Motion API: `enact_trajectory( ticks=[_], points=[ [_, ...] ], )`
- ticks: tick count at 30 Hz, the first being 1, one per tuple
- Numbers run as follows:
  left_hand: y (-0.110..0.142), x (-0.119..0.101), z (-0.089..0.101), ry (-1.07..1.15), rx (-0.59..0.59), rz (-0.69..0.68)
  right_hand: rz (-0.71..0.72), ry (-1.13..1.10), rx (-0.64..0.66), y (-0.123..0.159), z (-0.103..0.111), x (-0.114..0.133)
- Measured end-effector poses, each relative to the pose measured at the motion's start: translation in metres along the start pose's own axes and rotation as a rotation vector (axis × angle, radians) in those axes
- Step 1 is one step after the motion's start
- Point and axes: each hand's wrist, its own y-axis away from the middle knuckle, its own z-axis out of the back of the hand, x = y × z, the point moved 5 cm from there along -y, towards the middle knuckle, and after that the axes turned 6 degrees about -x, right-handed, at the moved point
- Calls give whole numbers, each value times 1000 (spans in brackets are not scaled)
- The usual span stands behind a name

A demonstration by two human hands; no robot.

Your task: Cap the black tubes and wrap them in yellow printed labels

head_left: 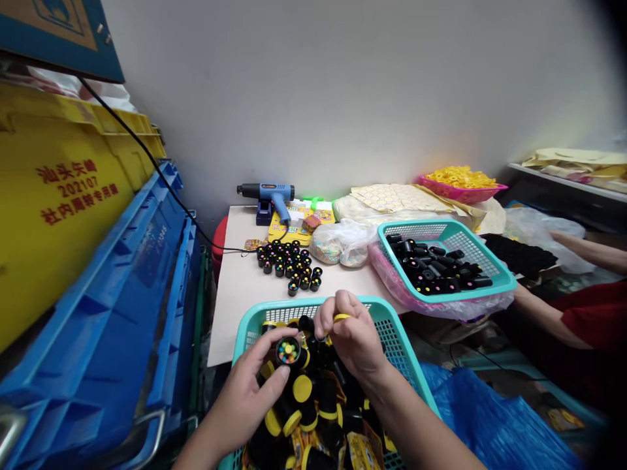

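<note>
My left hand [255, 382] grips a small black round container [288, 351] between thumb and fingers, its top facing me and showing colourful little balls. Just right of it, my right hand [350, 333] is closed in a pinch on a yellow cap [341, 318]; the fingers partly cover it. Both hands are over a turquoise basket [247, 320] full of black containers with yellow lids [302, 388]. Several yellow printed packets [361, 450] lie among them. Farther back on the table stands a group of black containers with coloured balls [289, 261].
A blue heat gun [272, 192] stands behind the group, its black cable [161, 176] crossing on the left. To the right, another turquoise basket [490, 267] holds black pieces. Blue crates [98, 313] line the left. A co-worker's arm [548, 316] reaches in at right.
</note>
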Motion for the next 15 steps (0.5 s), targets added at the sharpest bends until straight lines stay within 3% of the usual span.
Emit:
enact_trajectory(
  ticks=[5, 10, 15],
  points=[
    [4, 10, -1, 58, 15, 47, -74, 63, 87, 8, -11, -7],
    [4, 13, -2, 0, -14, -28, -204, 239, 162, 20, -18, -22],
    [6, 10, -6, -88, 20, -69, -223, 190, 221, 22, -20, -32]
  ],
)
